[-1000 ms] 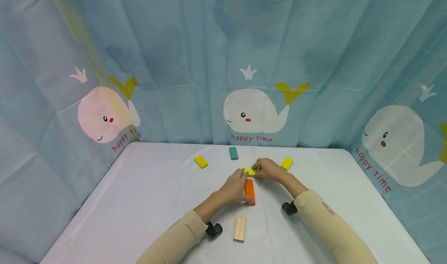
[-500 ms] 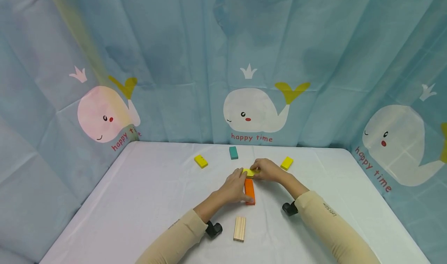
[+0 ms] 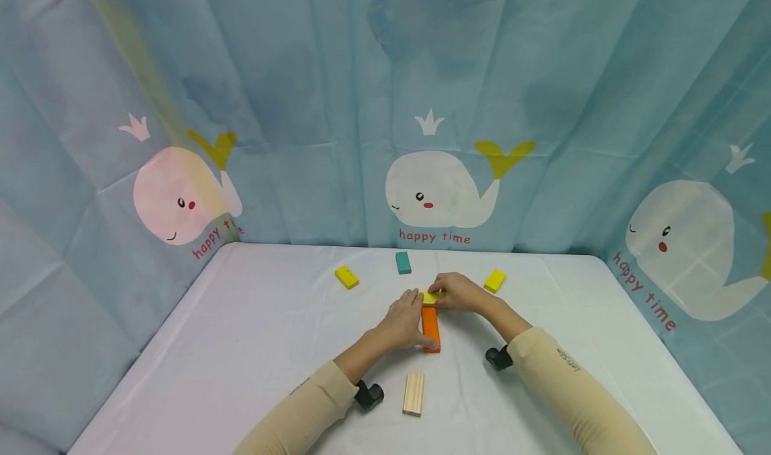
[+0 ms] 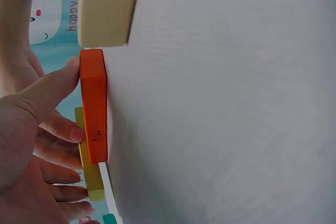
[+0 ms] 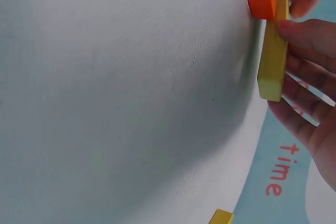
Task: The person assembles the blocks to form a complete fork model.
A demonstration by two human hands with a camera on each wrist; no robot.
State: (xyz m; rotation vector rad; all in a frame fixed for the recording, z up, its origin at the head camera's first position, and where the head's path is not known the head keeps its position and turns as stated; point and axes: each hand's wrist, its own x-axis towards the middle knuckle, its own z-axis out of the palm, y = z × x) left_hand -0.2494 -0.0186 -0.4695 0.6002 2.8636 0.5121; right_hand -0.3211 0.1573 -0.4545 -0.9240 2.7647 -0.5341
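Note:
A yellow wooden block point(image 3: 430, 299) lies crosswise at the far end of an orange block point(image 3: 430, 330), right up against it in the head view. My right hand point(image 3: 459, 290) pinches the yellow block between thumb and fingers, as the right wrist view shows along its side point(image 5: 273, 56). My left hand point(image 3: 399, 322) spreads along the left of the orange block, its thumb at that block's near end point(image 4: 93, 93). The left fingers reach out fairly straight, with their tips at the yellow block's left end.
A plain wood block point(image 3: 413, 394) lies nearer on the white table point(image 3: 241, 361). Toward the back are a teal block point(image 3: 403, 263), a yellow block on the left point(image 3: 346, 278) and another yellow block on the right point(image 3: 495, 281). A blue whale-print curtain point(image 3: 337, 140) hangs behind.
My right hand has shifted slightly left with the yellow block, which now sits closer to the orange block's far end. My left hand has barely moved.

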